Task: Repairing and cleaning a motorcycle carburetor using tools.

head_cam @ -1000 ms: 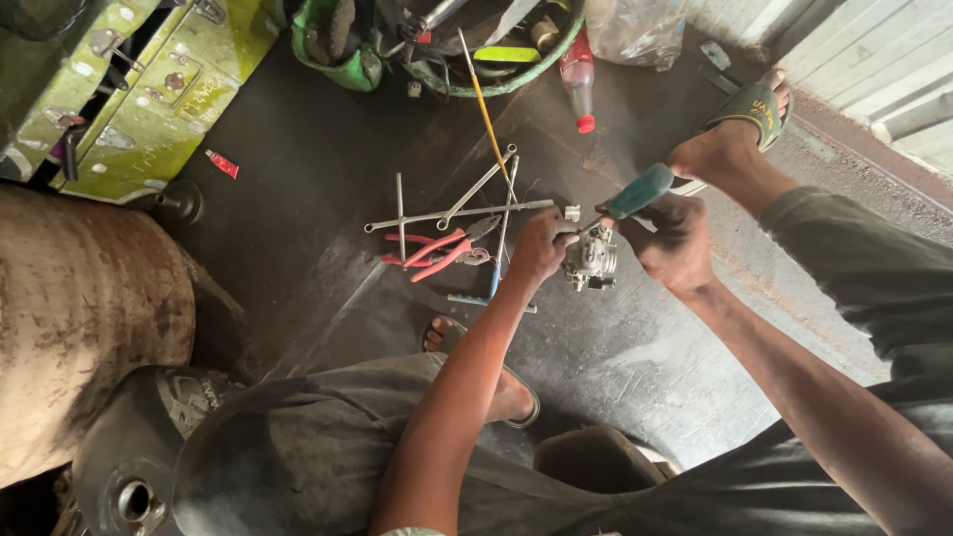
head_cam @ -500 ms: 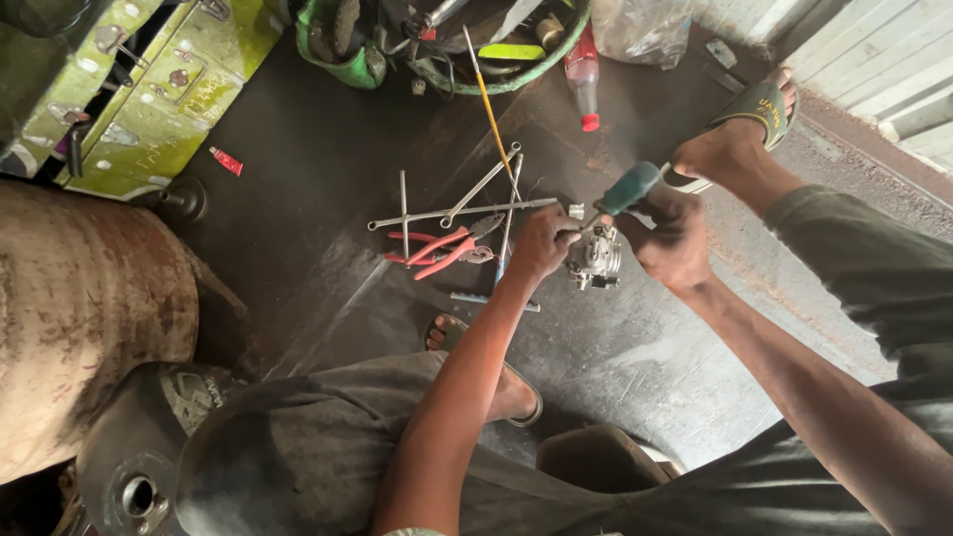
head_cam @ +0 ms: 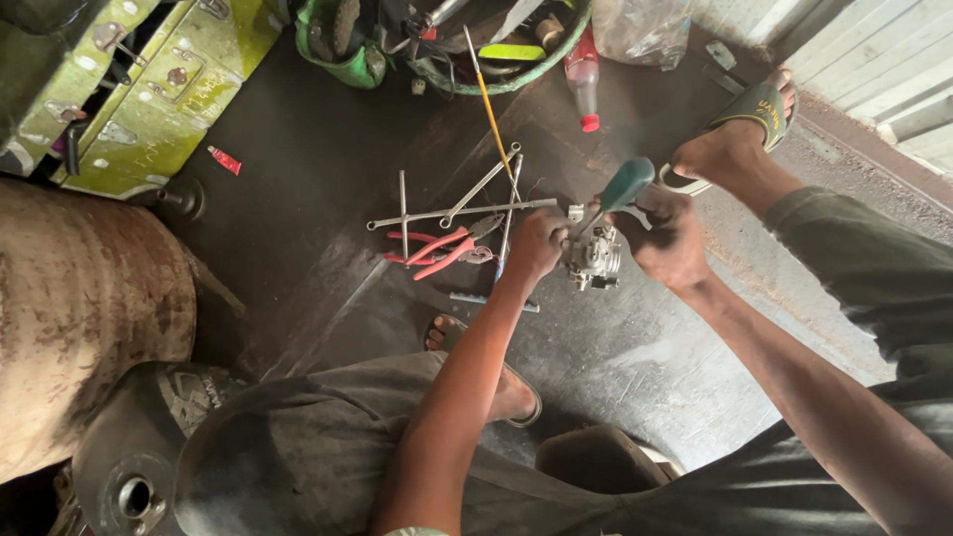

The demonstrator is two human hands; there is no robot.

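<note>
Person is squatting over a dark, oily floor, knees and grey trousers filling the lower frame. A sandalled foot is planted flat just below the work, partly hidden by the left forearm.

Left hand is closing around the left side of a small metal engine part, fingers wrapped on it, steadying it just above the floor. Right hand is gripping the same part from the right side; fingers curled tight. A screwdriver with a teal handle is standing tilted between the two hands, shaft running down into the top of the part. Cannot tell which fingers are pinching the handle.

Just left of the left hand, red-handled pliers are lying on the floor, touching a loose pile of long spanners that are crossing one another. One short metal tool is lying below the pile, near the foot.

The other foot, in a green sandal, is resting just beyond the right hand.

Farther out: a yellow rod is leaning out of a green-rimmed basin crowded with tools, a red-capped plastic bottle is lying at its rim, and a green metal box is sitting at the far left. A rusty brown drum is standing at the left edge.
</note>
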